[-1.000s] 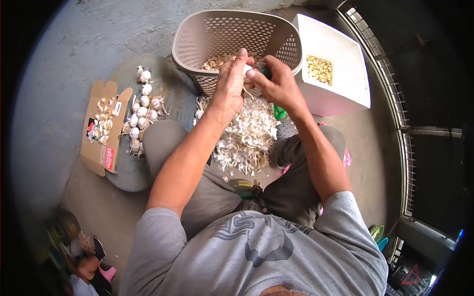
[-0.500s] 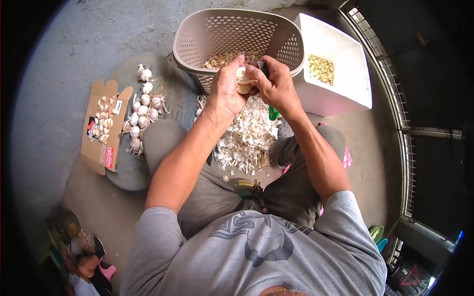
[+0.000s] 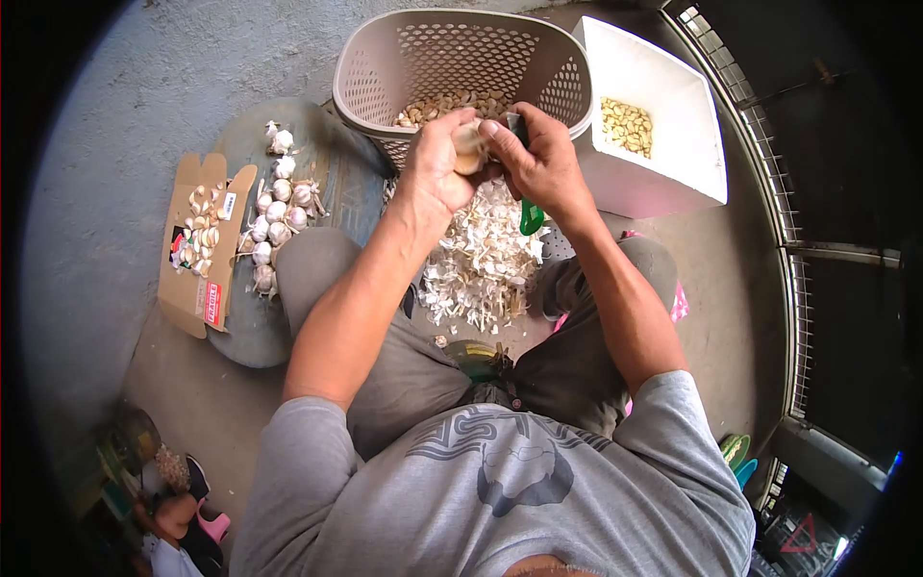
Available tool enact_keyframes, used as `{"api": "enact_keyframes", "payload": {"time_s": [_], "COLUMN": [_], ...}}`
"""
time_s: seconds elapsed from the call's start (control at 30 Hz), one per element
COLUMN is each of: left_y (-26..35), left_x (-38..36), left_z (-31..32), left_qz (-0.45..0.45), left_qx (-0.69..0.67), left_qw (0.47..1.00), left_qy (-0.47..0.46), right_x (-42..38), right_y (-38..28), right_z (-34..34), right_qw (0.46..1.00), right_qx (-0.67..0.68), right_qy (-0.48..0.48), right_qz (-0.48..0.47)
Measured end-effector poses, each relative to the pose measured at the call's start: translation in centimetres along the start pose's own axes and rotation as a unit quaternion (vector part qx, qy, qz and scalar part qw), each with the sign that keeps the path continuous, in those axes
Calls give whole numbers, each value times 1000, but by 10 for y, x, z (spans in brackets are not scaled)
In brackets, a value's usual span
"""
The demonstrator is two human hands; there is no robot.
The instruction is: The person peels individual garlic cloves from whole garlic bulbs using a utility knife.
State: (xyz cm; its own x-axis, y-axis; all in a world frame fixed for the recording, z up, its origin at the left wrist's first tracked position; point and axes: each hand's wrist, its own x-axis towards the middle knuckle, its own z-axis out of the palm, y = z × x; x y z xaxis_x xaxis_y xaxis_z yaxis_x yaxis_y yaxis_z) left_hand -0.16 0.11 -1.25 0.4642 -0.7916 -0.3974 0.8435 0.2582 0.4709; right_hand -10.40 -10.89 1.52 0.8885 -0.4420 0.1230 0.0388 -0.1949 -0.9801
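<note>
My left hand (image 3: pixel 437 163) is closed round a garlic bulb (image 3: pixel 469 149), which is slightly blurred, just in front of the brown basket. Against the bulb's right side, my right hand (image 3: pixel 538 159) presses its thumb while its fingers wrap round a green-handled tool (image 3: pixel 531 217). The tool's dark upper part shows above the hand; its tip is hidden. Behind my hands, the brown perforated basket (image 3: pixel 361 82) holds many garlic cloves (image 3: pixel 457 102). Below them lies a heap of white garlic skins (image 3: pixel 484 260) on the floor.
Whole garlic bulbs (image 3: pixel 278 212) lie on a round stool (image 3: pixel 252 337) at left, beside a cardboard box (image 3: pixel 183 298) holding cloves. A white foam box (image 3: pixel 663 183) with peeled cloves (image 3: pixel 625 127) stands at right. Part of another person (image 3: pixel 173 519) shows at lower left.
The bulb has turned slightly between my hands, and my right thumb has shifted on it. Both hands stay close together. The green handle hangs a little lower in view.
</note>
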Motion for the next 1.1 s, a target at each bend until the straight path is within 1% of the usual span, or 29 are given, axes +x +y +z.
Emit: {"api": "enact_keyframes", "payload": {"time_s": [0.07, 0.1, 0.13, 0.17, 0.2, 0.23, 0.27, 0.33, 0.37, 0.4, 0.43, 0.47, 0.5, 0.57, 0.6, 0.63, 0.67, 0.7, 0.77, 0.83, 0.87, 0.9, 0.93, 0.97, 1.0, 1.03, 1.07, 1.1], "left_y": [0, 2, 0, -2, -2, -2, -2, -5, -6, -6, -5, -5, -4, 1, 2, 4, 3, 4, 0, -4, -3, -4, -8, -9, -10, -12, -12, -12], "left_x": [2, 5, 11, 14, 12, 12, 11, 8, 5, 0, 1, 3, 2, 1, 0, 1, 4, 1, -5, -5, -5, -6, -2, -1, -3, -5, -2, -2], "left_z": [4, 5, -5, -10, -10, -9, -8, 2, 7, 11, 11, 9, 8, 5, 4, 4, 0, 4, 13, 13, 11, 9, 11, 10, 10, 9, 10, 9], "left_qz": [23, 38, 41, 53, 62, 72, 83, 110, 124, 139, 138, 137, 136, 139, 144, 150, 160, 159, 153, 147, 138, 129, 149, 123, 96, 68, 53, 48], "left_qx": [-28, -43, -74, -85, -96, -107, -101, -47, -21, 42, 51, 61, 70, 83, 77, 72, 74, 83, 104, 93, 73, 54, 59, 43, 28, 13, 32, 52], "left_qw": [999, 998, 995, 992, 989, 985, 981, 985, 986, 984, 983, 983, 983, 984, 985, 985, 982, 982, 982, 982, 983, 983, 983, 986, 990, 992, 995, 994], "left_qy": [4, 5, -49, -70, -91, -112, -146, -123, -111, -106, -106, -105, -103, -69, -58, -48, -69, -58, -37, -75, -100, -123, -95, -99, -104, -108, -77, -81], "right_x": [-1, 1, 1, 2, 3, 5, 7, 13, 14, 15, 17, 17, 17, 14, 10, 12, 14, 15, 10, 6, 5, 5, 5, 5, 5, 5, 5, 5], "right_y": [-1, -1, -1, -1, -2, 0, 3, 3, 5, 7, 8, 9, 6, -2, -9, -4, 6, 7, 6, -6, -9, -8, -7, -6, -10, -10, -9, -10], "right_z": [-5, -6, -4, -4, -6, -8, -11, -17, -19, -19, -20, -21, -20, -20, -23, -21, -18, -14, -10, -9, -9, -11, -14, -17, -17, -18, -19, -20], "right_qw": [995, 997, 999, 999, 999, 999, 997, 988, 986, 984, 981, 986, 990, 993, 998, 996, 986, 967, 983, 995, 997, 989, 975, 954, 946, 946, 945, 945], "right_qx": [80, 57, 36, 14, -10, 21, 52, 134, 147, 159, 172, 143, 125, 91, 21, -29, -78, -126, -108, -72, -53, -118, -182, -246, -266, -273, -279, -285], "right_qy": [-24, -28, -31, -34, -33, -26, -17, 9, 15, 21, 26, 41, 54, 79, 60, 44, 28, 14, 9, -6, -10, -13, -16, -20, -15, -18, -22, -26], "right_qz": [47, 35, 25, 14, 24, 35, 48, 77, 78, 79, 81, 78, 48, -8, 2, -73, -147, -220, -150, -64, -49, -89, -129, -168, -185, -176, -168, -160]}}
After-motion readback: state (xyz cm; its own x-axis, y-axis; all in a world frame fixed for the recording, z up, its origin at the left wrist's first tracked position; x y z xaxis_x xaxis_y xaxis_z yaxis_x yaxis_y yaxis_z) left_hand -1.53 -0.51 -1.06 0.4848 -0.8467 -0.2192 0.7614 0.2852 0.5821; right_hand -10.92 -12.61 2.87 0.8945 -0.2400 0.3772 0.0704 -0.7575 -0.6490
